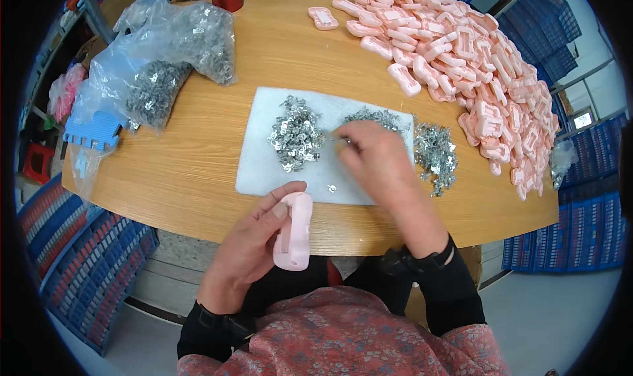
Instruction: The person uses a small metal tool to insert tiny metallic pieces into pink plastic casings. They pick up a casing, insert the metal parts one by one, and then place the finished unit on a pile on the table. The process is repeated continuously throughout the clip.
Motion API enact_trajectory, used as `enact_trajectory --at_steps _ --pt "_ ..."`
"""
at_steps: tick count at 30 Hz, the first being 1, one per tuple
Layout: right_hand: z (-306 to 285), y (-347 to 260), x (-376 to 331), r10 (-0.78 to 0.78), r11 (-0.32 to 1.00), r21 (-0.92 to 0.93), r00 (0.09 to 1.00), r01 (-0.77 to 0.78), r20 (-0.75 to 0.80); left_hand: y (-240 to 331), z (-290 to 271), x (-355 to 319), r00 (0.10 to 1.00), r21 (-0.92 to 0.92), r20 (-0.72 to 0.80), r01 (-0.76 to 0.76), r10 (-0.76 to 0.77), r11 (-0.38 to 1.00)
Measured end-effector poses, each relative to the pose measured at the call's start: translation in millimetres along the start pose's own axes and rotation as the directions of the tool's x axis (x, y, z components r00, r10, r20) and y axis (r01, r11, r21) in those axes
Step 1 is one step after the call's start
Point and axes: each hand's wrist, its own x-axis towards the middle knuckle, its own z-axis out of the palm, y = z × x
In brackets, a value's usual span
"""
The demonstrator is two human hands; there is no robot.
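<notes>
Table (184, 165) spreads across my feed, which I read as a clock centred on the mat. From one to three o'clock I see a heap (461, 53) of pink shells; at ten, two clear bags (204, 40) of metal clips. The white mat (260, 178) lies under the dial's hub. My left hand (250, 241), at seven, grasps one pink shell (300, 234) upright off the table's near edge, thumb and fingers wrapped around it. My right hand (379, 158) reaches in from four, fingers bent together over the mat; I cannot tell whether they pinch anything. Clip piles sit at nine (297, 135) and one (382, 117) on the mat, another at three (435, 155) just beside it. One loose clip (331, 188) lies at six.
</notes>
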Motion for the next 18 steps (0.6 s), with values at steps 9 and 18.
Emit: enact_trajectory --at_steps 9,18 --pt "5.6 6.6 13.5 -0.084 0.889 -0.440 0.990 0.124 0.110 1.2 -2.5 11.7 0.997 0.008 -0.043 -0.069 0.070 0.998" --pt "-30.2 -10.7 -1.3 0.219 0.912 0.313 0.960 -0.265 0.174 11.9 15.5 18.1 0.996 -0.094 -0.036 -0.082 0.079 0.992"
